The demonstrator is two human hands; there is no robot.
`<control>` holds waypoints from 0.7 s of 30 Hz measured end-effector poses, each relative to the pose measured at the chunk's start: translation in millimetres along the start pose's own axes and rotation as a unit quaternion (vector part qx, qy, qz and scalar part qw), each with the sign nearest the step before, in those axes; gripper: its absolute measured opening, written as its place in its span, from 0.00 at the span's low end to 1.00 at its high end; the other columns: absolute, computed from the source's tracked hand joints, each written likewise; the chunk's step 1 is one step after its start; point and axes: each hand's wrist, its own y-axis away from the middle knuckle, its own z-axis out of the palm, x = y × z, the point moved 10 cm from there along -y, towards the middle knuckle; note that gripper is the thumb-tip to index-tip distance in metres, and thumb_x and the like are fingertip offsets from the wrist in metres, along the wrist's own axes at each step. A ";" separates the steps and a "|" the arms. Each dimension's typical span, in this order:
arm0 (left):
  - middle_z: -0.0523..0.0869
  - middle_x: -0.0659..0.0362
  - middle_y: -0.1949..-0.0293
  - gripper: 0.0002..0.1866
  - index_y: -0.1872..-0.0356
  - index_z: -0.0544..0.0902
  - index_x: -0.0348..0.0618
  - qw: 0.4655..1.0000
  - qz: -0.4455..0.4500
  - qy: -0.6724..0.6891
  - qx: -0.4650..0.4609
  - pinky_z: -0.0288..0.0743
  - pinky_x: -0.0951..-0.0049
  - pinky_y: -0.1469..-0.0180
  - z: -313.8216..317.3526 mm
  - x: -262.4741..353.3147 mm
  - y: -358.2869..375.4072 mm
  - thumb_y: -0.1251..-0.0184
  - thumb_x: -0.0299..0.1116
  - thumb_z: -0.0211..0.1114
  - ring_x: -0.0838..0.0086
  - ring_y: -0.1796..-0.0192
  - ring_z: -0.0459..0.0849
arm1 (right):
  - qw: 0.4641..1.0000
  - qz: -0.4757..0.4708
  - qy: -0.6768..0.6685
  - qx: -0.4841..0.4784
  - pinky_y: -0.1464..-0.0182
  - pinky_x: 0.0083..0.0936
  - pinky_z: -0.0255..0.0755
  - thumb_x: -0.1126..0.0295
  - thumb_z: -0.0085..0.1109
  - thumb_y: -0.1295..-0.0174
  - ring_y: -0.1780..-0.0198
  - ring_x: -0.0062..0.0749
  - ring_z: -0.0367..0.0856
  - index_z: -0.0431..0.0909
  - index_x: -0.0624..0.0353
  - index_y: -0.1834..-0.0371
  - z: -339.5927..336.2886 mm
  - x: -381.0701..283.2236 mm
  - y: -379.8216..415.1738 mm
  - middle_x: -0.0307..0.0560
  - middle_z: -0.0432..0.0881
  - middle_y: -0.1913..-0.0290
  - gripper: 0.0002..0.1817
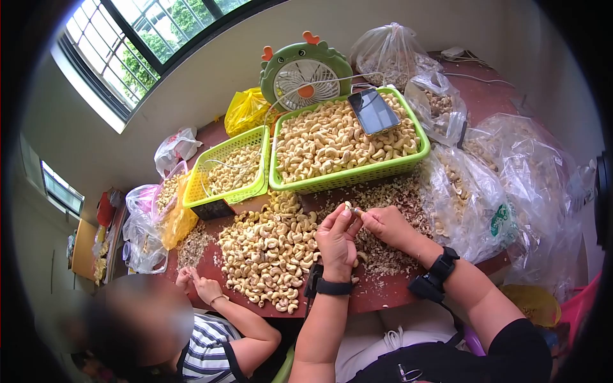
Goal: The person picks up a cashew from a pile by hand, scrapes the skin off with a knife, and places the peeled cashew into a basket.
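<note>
My left hand (336, 247) pinches a cashew nut (348, 205) between thumb and fingertips, above the table's near side. Close against it, my right hand (391, 227) is closed, its fingertips meeting the nut; a small dark bit shows between them, too small to name. Left of my hands lies a loose heap of cashew nuts (265, 249), some with brown skin patches. Below and to the right of my hands, peeled skin flakes (389, 255) cover the red table (357, 305).
Behind stand a large green basket (351, 179) of cashews with a phone (373, 112) on top, a smaller yellow-green basket (265, 153) and a green fan (306, 76). Plastic bags (472, 198) crowd the right. At the left, another person's hands (203, 285) work over the table.
</note>
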 end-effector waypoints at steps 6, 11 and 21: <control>0.79 0.50 0.65 0.11 0.59 0.73 0.32 1.000 -0.006 0.006 -0.007 0.78 0.67 0.57 1.6 -0.1 0.0 0.45 0.21 0.57 0.65 0.61 0.80 | 1.000 -0.004 0.005 0.002 0.74 0.31 0.66 0.54 0.44 0.41 0.78 0.43 0.74 0.74 0.63 0.77 -0.4 0.6 -0.2 0.54 0.74 0.82 0.21; 0.79 0.51 0.65 0.11 0.60 0.72 0.32 1.000 -0.014 0.014 -0.008 0.78 0.67 0.57 3.5 -0.9 0.3 0.46 0.20 0.56 0.65 0.61 0.80 | 1.000 0.018 -0.011 0.001 0.74 0.32 0.66 0.54 0.44 0.42 0.77 0.43 0.74 0.74 0.63 0.77 -0.9 1.6 0.0 0.54 0.74 0.82 0.21; 0.77 0.53 0.64 0.09 0.63 0.72 0.35 1.000 -0.008 0.011 -0.009 0.78 0.67 0.59 1.9 -0.9 0.6 0.47 0.19 0.55 0.66 0.60 0.79 | 1.000 0.010 -0.001 -0.007 0.74 0.30 0.66 0.55 0.43 0.41 0.77 0.42 0.74 0.75 0.62 0.76 0.2 2.1 -0.3 0.53 0.74 0.82 0.21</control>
